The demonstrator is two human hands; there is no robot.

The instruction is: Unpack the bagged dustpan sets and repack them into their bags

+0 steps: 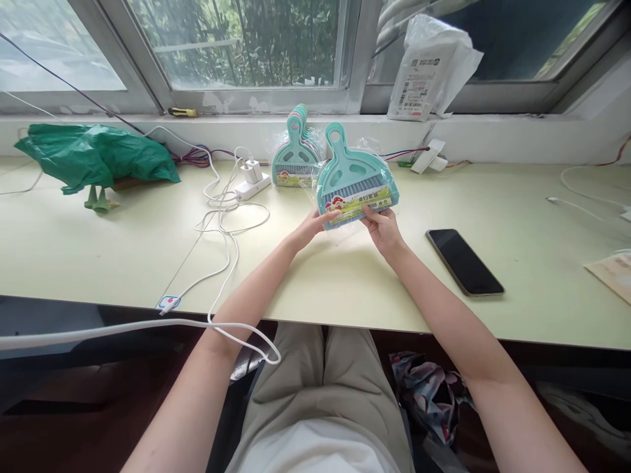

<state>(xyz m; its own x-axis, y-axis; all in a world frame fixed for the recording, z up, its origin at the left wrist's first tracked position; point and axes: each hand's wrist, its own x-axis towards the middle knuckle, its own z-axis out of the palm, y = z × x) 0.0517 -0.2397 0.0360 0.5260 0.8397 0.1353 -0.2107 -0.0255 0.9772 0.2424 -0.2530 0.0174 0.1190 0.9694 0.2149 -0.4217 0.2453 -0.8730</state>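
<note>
A teal mini dustpan-and-brush set [355, 176] in a clear plastic wrapper is held upright over the pale desk [98, 243], handle pointing away from me. My left hand [315, 226] pinches its lower left corner. My right hand [382, 226] grips the lower right edge by the printed label. Both hands are closed on the packet. Behind it, a stack of several more wrapped sets [294, 154] leans against the window ledge.
A black phone [464, 261] lies face up to the right. White cables and a charger on a power strip [249, 180] trail left. A green plastic bag [96, 156] sits far left, a white parcel [428, 69] on the sill, a brown envelope [614, 272] at right.
</note>
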